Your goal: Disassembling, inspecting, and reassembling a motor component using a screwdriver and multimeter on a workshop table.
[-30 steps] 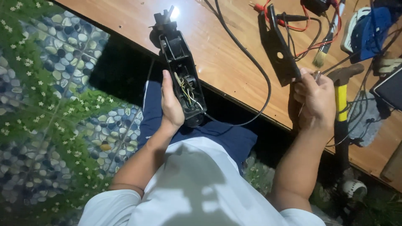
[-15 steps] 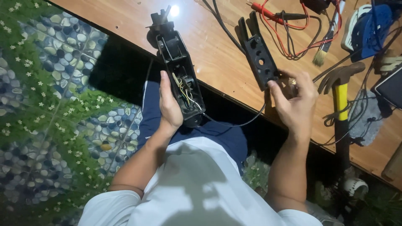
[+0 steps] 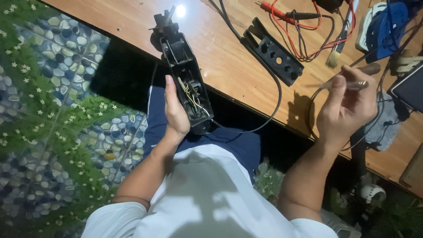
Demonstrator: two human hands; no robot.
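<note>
My left hand [image 3: 176, 112] grips the lower end of an opened black power-tool body [image 3: 187, 83], whose coloured wires show inside. The body's far end leans on the edge of the wooden table [image 3: 229, 53]. A black cable [image 3: 264, 119] runs from it up across the table. My right hand [image 3: 348, 108] is raised over the table edge, fingers closed on a thin, blurred screwdriver-like tool [image 3: 352, 77]. The tool's black cover plate [image 3: 275, 55], with several holes, lies flat on the table between my hands.
Red and black test leads [image 3: 286, 13] lie at the back, with a small brush [image 3: 337, 50] beside them. A blue and white object [image 3: 387, 26], a dark flat device [image 3: 412, 88] and a grey cloth [image 3: 385, 128] crowd the right end. Pebble-patterned flooring lies left.
My right hand set the black cover plate down on the table, moved right, and now holds a thin tool. My left hand kept its grip on the tool body.
</note>
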